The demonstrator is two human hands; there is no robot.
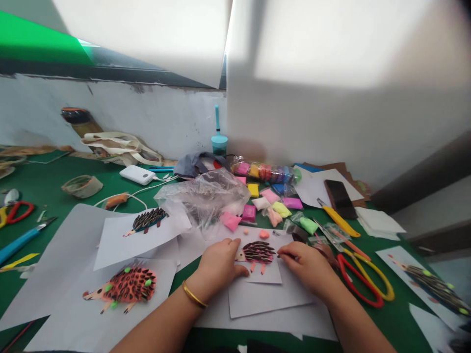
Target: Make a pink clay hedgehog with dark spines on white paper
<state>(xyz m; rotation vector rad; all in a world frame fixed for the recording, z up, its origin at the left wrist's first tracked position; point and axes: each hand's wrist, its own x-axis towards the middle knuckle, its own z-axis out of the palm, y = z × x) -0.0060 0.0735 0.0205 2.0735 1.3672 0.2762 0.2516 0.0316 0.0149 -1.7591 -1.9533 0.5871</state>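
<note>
A small clay hedgehog (258, 253) with a pink body, pale face and dark sunflower-seed spines lies on a white card (270, 278). My left hand (218, 269) rests on the card's left side, thumb and forefinger spread apart beside the hedgehog's face. At the hedgehog's rear end, my right hand (307, 264) is closed in a pinch on a small dark piece that looks like a sunflower seed, mostly hidden by the fingers. Two bits of coral clay (264, 234) sit above the hedgehog. Larger white sheets (265, 306) lie beneath the card.
Finished hedgehogs lie left, one with a coral body (128, 287), and another at right (430, 282). Scissors (362, 279) and a yellow cutter (340, 220) are beside my right hand. Clay packets (270, 196), a plastic bag (206, 196), a phone (340, 198) and a power bank (137, 174) stand farther back.
</note>
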